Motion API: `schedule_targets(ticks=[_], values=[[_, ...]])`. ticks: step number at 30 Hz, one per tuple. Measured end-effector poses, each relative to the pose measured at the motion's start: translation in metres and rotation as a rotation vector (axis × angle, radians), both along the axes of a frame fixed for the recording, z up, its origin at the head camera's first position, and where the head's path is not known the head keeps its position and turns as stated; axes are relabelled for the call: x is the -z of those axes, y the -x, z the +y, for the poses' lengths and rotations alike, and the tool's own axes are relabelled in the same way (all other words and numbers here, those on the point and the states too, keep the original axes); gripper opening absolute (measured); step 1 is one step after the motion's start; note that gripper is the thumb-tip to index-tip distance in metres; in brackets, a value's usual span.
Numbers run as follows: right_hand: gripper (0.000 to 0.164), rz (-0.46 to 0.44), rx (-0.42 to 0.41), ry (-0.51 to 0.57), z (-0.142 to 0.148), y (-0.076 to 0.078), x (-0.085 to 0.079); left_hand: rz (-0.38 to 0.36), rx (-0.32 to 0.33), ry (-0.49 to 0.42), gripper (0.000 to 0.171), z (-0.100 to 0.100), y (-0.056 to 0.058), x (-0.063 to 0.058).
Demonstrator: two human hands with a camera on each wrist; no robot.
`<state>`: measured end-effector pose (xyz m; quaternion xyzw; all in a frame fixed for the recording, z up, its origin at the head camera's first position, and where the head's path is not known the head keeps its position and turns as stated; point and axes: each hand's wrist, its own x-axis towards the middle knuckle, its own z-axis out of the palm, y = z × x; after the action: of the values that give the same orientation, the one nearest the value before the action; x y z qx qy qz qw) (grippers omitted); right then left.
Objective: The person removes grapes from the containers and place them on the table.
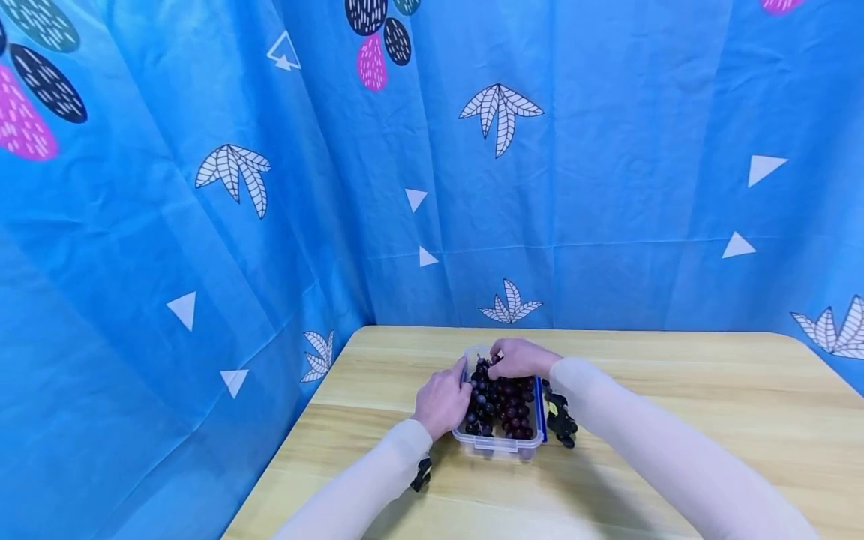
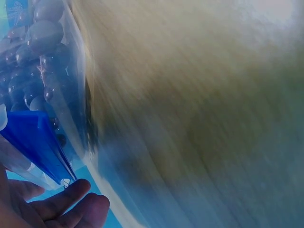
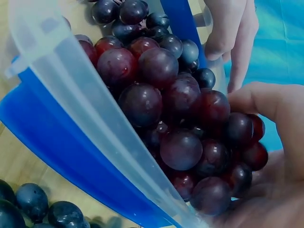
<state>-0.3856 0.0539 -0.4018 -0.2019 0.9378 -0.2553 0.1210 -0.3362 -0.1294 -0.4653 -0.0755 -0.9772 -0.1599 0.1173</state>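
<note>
A clear plastic container [image 1: 496, 442] with blue side flaps stands on the table, filled with dark red and near-black grapes [image 1: 516, 412]. My left hand [image 1: 442, 401] holds the container's left side, its index finger lying along the rim. In the left wrist view, those fingers [image 2: 71, 204] sit beside a blue flap [image 2: 33, 137]. Over the far part of the container, my right hand [image 1: 521, 358] reaches in and grips grapes. Seen from the right wrist, the thumb and fingers lie around the end of a red grape bunch [image 3: 180, 149]; part of the grip is hidden behind it.
More dark grapes [image 3: 33, 202] lie on the table outside the container, on its right side. The wooden table [image 1: 709, 420] extends to both sides. A blue patterned curtain [image 1: 607, 187] hangs behind it and along the left.
</note>
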Motion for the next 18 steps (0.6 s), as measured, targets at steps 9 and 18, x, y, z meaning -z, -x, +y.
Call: schedule_targets(ticks=[9, 18], values=[[0.040, 0.031, -0.070, 0.010, -0.002, -0.006, -0.003, 0.012, 0.011, 0.003, 0.051, 0.001, -0.001, 0.001], [0.058, -0.001, -0.105, -0.022, 0.003, -0.012, -0.009, 0.020, 0.008, 0.005, 0.052, 0.001, 0.000, 0.000]])
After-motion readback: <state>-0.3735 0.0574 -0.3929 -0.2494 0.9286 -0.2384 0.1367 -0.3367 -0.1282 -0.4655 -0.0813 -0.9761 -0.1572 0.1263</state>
